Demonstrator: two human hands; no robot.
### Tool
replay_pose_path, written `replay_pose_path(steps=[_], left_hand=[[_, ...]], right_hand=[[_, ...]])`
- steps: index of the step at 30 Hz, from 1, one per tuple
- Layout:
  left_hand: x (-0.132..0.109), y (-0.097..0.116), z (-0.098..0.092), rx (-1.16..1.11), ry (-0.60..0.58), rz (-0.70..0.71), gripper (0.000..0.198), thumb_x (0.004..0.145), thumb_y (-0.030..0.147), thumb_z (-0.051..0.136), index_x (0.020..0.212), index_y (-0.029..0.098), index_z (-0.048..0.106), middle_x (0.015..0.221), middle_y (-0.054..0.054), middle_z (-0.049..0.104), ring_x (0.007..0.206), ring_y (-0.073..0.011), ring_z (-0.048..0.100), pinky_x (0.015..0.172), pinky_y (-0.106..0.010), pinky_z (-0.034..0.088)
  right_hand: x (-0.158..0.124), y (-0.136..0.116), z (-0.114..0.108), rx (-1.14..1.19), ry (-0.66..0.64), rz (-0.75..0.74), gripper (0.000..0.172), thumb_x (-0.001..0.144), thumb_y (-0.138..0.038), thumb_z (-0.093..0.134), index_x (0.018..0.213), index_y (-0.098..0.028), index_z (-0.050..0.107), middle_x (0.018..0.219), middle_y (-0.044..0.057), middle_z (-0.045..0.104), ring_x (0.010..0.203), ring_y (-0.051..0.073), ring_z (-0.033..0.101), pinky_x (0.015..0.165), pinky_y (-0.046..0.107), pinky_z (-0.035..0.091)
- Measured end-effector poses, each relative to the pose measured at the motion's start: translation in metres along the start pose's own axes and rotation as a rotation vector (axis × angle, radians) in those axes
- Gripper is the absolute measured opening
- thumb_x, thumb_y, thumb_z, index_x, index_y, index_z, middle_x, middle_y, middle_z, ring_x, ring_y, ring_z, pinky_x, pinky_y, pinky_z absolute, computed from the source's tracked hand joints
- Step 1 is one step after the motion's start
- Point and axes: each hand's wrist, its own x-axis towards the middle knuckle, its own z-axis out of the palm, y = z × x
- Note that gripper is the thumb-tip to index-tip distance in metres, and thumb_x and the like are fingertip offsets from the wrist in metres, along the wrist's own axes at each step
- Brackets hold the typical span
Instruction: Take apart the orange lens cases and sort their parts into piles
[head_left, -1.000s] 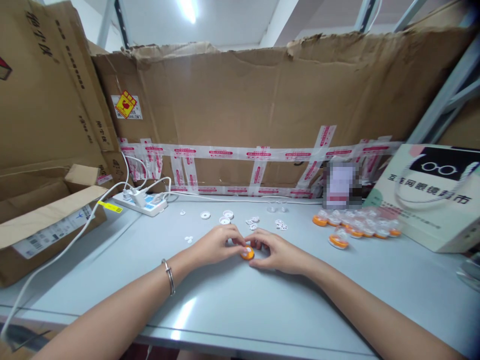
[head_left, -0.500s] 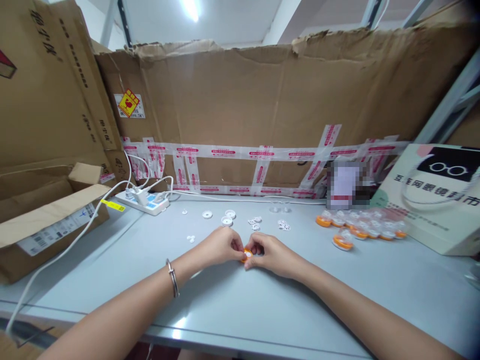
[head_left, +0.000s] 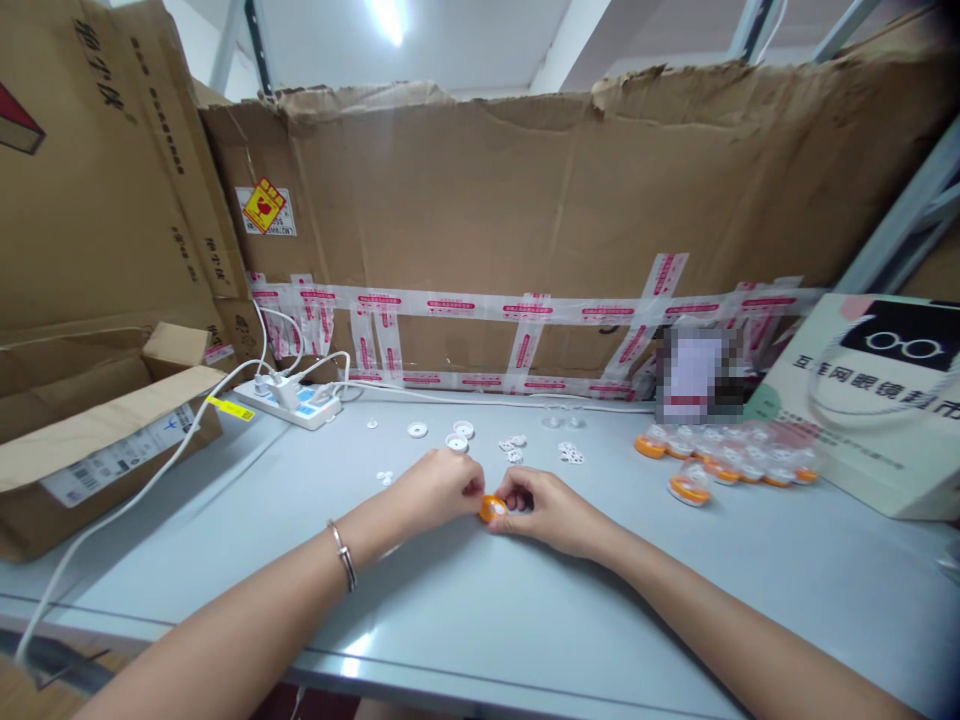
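An orange round plastic piece (head_left: 491,510) with a white centre is held tilted just above or on the grey table, between my two hands. My right hand (head_left: 544,508) pinches its right side with thumb and fingers. My left hand (head_left: 446,490), with a silver bracelet at the wrist, has its fingers curled together at the piece's left edge. What those fingers hold, if anything, is hidden. Beyond my hands lie white plastic rings (head_left: 456,441), small printed white discs (head_left: 514,449), more printed discs (head_left: 571,453) and small white parts (head_left: 385,477).
Several orange-and-clear assembled pieces (head_left: 724,460) are grouped at the right, before a paper bag (head_left: 862,420). Clear domes (head_left: 562,418) stand at the back. At the left are a power strip (head_left: 300,405) with white cables and an open cardboard box (head_left: 127,440). Large cardboard (head_left: 450,200) walls the back.
My left fingers have drawn back slightly left and up, so more of the orange piece shows. My right hand keeps its pinch. The view has shifted a little.
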Motion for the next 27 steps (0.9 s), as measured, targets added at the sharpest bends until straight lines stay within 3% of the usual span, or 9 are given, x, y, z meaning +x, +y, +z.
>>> replay_pose_path(steps=[7, 11, 14, 17, 20, 23, 27], left_hand=[[-0.011, -0.038, -0.033, 0.193, -0.082, -0.284, 0.017, 0.060, 0.005, 0.049, 0.060, 0.015, 0.063, 0.059, -0.005, 0.063, 0.054, -0.0165, 0.056, 0.050, -0.022, 0.035], [-0.015, -0.050, -0.034, 0.215, -0.138, -0.342, 0.016, 0.055, 0.003, 0.050, 0.055, 0.014, 0.062, 0.051, -0.005, 0.059, 0.049, -0.0163, 0.054, 0.045, -0.022, 0.033], [-0.015, -0.047, -0.034, 0.216, -0.126, -0.328, 0.011, 0.060, 0.010, 0.053, 0.063, 0.015, 0.063, 0.061, -0.005, 0.062, 0.058, -0.0174, 0.057, 0.049, -0.022, 0.036], [-0.013, -0.033, -0.033, 0.177, -0.034, -0.229, 0.013, 0.072, 0.020, 0.054, 0.080, 0.016, 0.063, 0.082, -0.006, 0.064, 0.074, -0.0181, 0.057, 0.061, -0.024, 0.040], [-0.009, -0.014, -0.023, 0.021, 0.042, 0.042, 0.013, 0.079, 0.022, 0.053, 0.087, 0.016, 0.062, 0.086, -0.004, 0.062, 0.080, -0.0151, 0.056, 0.070, -0.023, 0.041], [-0.005, 0.002, -0.007, -0.065, -0.006, 0.213, 0.012, 0.080, 0.019, 0.054, 0.087, 0.017, 0.064, 0.082, -0.002, 0.061, 0.078, -0.0140, 0.056, 0.069, -0.022, 0.042], [0.001, 0.007, 0.007, -0.077, -0.052, 0.259, 0.011, 0.078, 0.014, 0.056, 0.082, 0.016, 0.066, 0.079, -0.003, 0.060, 0.075, -0.0133, 0.057, 0.070, -0.021, 0.043]], right_hand=[[-0.001, -0.001, -0.001, -0.015, 0.014, 0.022, 0.020, 0.060, -0.031, 0.069, 0.070, -0.017, 0.058, 0.068, -0.002, 0.053, 0.063, 0.012, 0.047, 0.057, 0.022, 0.036], [-0.001, -0.001, -0.001, -0.017, 0.025, 0.018, 0.020, 0.060, -0.030, 0.070, 0.070, -0.017, 0.058, 0.068, -0.002, 0.053, 0.063, 0.012, 0.046, 0.056, 0.022, 0.036], [-0.001, -0.001, 0.000, -0.003, 0.026, 0.026, 0.019, 0.059, -0.029, 0.070, 0.070, -0.017, 0.059, 0.067, -0.002, 0.052, 0.062, 0.012, 0.046, 0.055, 0.022, 0.036], [-0.001, -0.001, 0.000, 0.022, 0.021, 0.035, 0.019, 0.060, -0.028, 0.070, 0.070, -0.017, 0.059, 0.066, -0.002, 0.052, 0.062, 0.011, 0.045, 0.056, 0.022, 0.035], [0.001, 0.000, 0.001, 0.060, 0.013, 0.030, 0.020, 0.059, -0.028, 0.071, 0.070, -0.016, 0.059, 0.065, -0.003, 0.050, 0.061, 0.011, 0.044, 0.055, 0.022, 0.034], [0.003, 0.001, 0.002, 0.094, 0.012, 0.023, 0.023, 0.056, -0.028, 0.073, 0.066, -0.016, 0.057, 0.061, -0.005, 0.046, 0.058, 0.010, 0.041, 0.053, 0.021, 0.032], [0.004, 0.002, 0.003, 0.109, 0.014, 0.037, 0.024, 0.052, -0.026, 0.075, 0.062, -0.017, 0.056, 0.058, -0.006, 0.044, 0.057, 0.010, 0.040, 0.052, 0.021, 0.030]])
